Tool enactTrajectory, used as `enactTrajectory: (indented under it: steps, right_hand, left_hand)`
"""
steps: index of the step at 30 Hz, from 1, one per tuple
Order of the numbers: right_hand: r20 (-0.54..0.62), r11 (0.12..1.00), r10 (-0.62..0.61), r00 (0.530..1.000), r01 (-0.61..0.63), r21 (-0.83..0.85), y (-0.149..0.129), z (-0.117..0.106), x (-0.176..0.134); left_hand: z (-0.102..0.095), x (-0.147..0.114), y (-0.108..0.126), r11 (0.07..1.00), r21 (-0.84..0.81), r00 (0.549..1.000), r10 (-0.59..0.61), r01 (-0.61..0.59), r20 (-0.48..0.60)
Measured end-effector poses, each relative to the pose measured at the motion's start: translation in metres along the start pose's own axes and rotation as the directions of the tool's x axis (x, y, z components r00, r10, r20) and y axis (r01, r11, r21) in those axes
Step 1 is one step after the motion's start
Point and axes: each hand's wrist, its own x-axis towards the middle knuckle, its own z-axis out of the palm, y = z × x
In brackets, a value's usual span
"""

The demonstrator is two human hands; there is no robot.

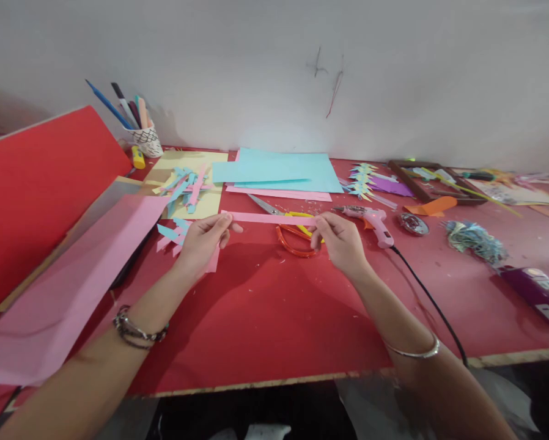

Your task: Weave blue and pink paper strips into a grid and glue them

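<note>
A narrow pink paper strip point(272, 218) is stretched level between my two hands above the red table. My left hand point(205, 235) pinches its left end between thumb and fingers. At the other end, my right hand point(338, 238) pinches the strip in the same way. Scissors point(297, 241) with orange and yellow handles lie behind and below the strip, partly hidden by it and by my right fingers. Under my left hand are cut pink and blue paper pieces point(169, 235), partly covered.
Behind lie blue paper sheets point(288, 171) and a pile of paper strips point(189, 186). A pink glue gun point(375, 223) with a black cord rests right of my right hand. Large pink paper point(73, 287) and a red board point(49, 183) occupy the left. A pen cup point(146, 140) stands by the wall.
</note>
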Motion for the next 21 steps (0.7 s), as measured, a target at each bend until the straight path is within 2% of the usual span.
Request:
enactTrajectory:
  steps: [4, 7, 10, 11, 12, 13, 15, 16, 17, 19, 21]
  right_hand:
    - [-0.036, 0.992, -0.07, 0.997, 0.065, -0.107, -0.009, 0.0, -0.006]
    - [0.003, 0.968, -0.16, 0.987, 0.157, -0.193, -0.014, 0.0, -0.01]
    - [0.118, 0.923, -0.283, 0.952, 0.303, -0.237, -0.016, 0.001, -0.013]
    - [0.159, 0.908, -0.321, 0.934, 0.351, -0.229, -0.016, 0.002, -0.014]
    - [0.193, 0.895, -0.355, 0.915, 0.392, -0.213, -0.015, 0.003, -0.014]
    - [0.22, 0.884, -0.382, 0.898, 0.424, -0.195, -0.015, 0.004, -0.015]
    - [0.247, 0.875, -0.403, 0.881, 0.451, -0.179, -0.014, 0.006, -0.015]
    - [0.253, 0.874, -0.4, 0.881, 0.45, -0.185, -0.014, 0.007, -0.014]
    - [0.254, 0.875, -0.39, 0.885, 0.442, -0.197, -0.014, 0.007, -0.014]
    - [0.244, 0.884, -0.353, 0.903, 0.407, -0.23, -0.013, 0.007, -0.013]
    - [0.227, 0.892, -0.322, 0.919, 0.375, -0.252, -0.011, 0.007, -0.011]
  left_hand:
    - [0.0, 0.001, 0.0, 0.999, 0.027, 0.999, 0.033, -0.033, -0.024]
    - [-0.002, 0.001, 0.003, 0.974, 0.18, 0.981, 0.158, -0.136, -0.111]
    - [-0.003, -0.003, 0.011, 0.888, 0.384, 0.928, 0.334, -0.251, -0.166]
    - [-0.003, -0.006, 0.014, 0.836, 0.451, 0.903, 0.409, -0.314, -0.13]
    - [-0.001, -0.01, 0.017, 0.771, 0.501, 0.875, 0.481, -0.395, -0.05]
    - [0.001, -0.014, 0.021, 0.708, 0.522, 0.853, 0.517, -0.475, 0.075]
    - [0.008, -0.025, 0.026, 0.66, 0.475, 0.812, 0.444, -0.583, 0.379]
    - [0.011, -0.03, 0.028, 0.667, 0.467, 0.793, 0.332, -0.58, 0.511]
    - [0.014, -0.034, 0.028, 0.67, 0.486, 0.78, 0.232, -0.561, 0.581]
    - [0.019, -0.04, 0.029, 0.69, 0.536, 0.78, 0.065, -0.486, 0.622]
    - [0.02, -0.042, 0.028, 0.735, 0.541, 0.799, 0.002, -0.409, 0.601]
